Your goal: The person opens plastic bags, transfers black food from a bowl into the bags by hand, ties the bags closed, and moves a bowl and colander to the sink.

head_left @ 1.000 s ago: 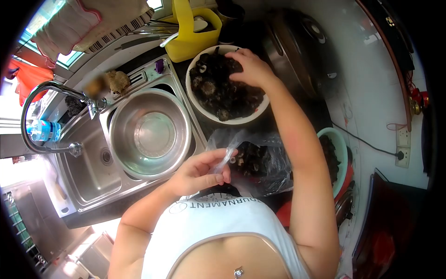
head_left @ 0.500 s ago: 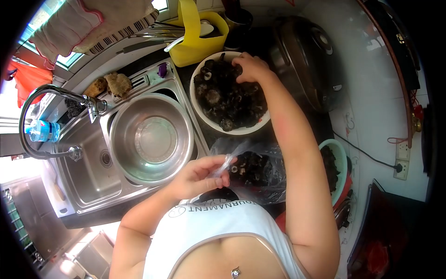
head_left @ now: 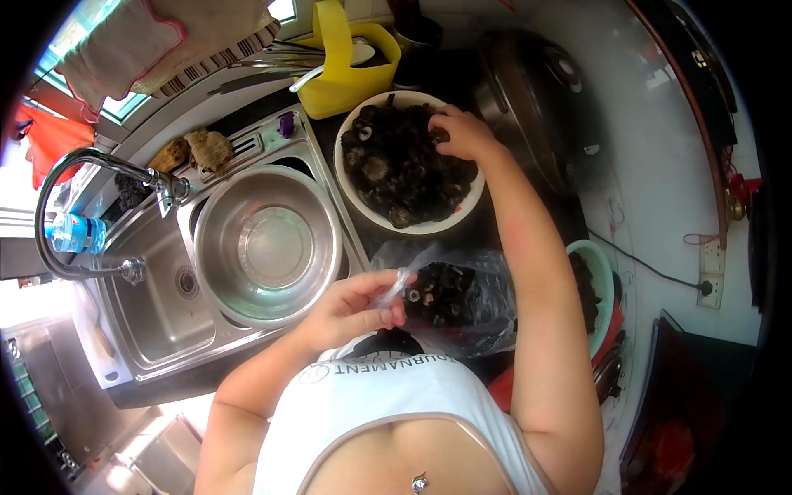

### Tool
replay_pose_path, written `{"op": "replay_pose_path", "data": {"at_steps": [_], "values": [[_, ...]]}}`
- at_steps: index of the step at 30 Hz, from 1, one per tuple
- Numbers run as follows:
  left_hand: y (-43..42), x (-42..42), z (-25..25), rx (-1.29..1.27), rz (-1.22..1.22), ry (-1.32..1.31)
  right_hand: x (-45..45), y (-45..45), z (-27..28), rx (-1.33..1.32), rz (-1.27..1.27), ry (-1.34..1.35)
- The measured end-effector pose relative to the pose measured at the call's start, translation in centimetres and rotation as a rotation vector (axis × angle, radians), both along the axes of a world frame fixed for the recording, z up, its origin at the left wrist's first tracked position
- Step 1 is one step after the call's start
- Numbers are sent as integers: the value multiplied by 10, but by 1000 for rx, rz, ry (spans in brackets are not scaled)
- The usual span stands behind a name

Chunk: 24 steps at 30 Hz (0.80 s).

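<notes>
My left hand (head_left: 351, 312) is closed in a pinch on the gathered rim of a clear plastic bag (head_left: 487, 318). Inside the bag lie dark, shrivelled pieces (head_left: 441, 290) like dried mushrooms, some with pale rings. A round white bowl (head_left: 371, 216) behind it is heaped with similar dark mushroom-like pieces (head_left: 396, 169). At the bowl's far right side, my right hand (head_left: 464, 134) has its fingers curled round some of these pieces; its fingertips are partly hidden among them.
A steel basin (head_left: 206, 256) sits in the sink on the left, beneath the curved tap (head_left: 49, 198). A yellow basket (head_left: 351, 87) with utensils and a dark rice cooker (head_left: 536, 107) stand behind. On the right is a pale green strainer (head_left: 606, 285) holding dark contents.
My right hand has shifted slightly right and down along the bowl's side, its fingers more curled. My left hand keeps its pinch on the bag, nearly unmoved.
</notes>
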<state>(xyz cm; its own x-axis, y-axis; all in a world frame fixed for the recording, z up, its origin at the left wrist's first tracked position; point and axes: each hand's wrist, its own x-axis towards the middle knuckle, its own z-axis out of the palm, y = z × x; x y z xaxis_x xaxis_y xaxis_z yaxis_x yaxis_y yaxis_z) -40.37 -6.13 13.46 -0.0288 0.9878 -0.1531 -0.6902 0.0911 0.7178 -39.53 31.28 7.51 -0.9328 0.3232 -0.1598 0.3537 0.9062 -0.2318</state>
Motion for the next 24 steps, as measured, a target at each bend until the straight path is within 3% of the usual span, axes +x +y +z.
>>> {"op": "replay_pose_path", "data": {"at_steps": [5, 8, 11, 14, 17, 21, 24], "values": [[1, 4, 3, -15, 9, -3, 9, 19, -16, -244, -27, 168], [0, 6, 2, -17, 30, -11, 14, 30, -22, -519, -110, 244], [-1, 7, -1, -14, 40, 42, 16, 20, -23, -388, -108, 284], [0, 9, 3, -59, 35, 43, 7, 12, -33, -311, 55, 349], [2, 10, 4, -57, 32, 43, -3, 5, -28, -293, 5, 239], [1, 12, 6, -54, 94, 108, 2, 5, -7, -471, -103, 244], [-1, 10, 6, -65, 112, 96, 17, 1, 20, -763, -144, 328]]}}
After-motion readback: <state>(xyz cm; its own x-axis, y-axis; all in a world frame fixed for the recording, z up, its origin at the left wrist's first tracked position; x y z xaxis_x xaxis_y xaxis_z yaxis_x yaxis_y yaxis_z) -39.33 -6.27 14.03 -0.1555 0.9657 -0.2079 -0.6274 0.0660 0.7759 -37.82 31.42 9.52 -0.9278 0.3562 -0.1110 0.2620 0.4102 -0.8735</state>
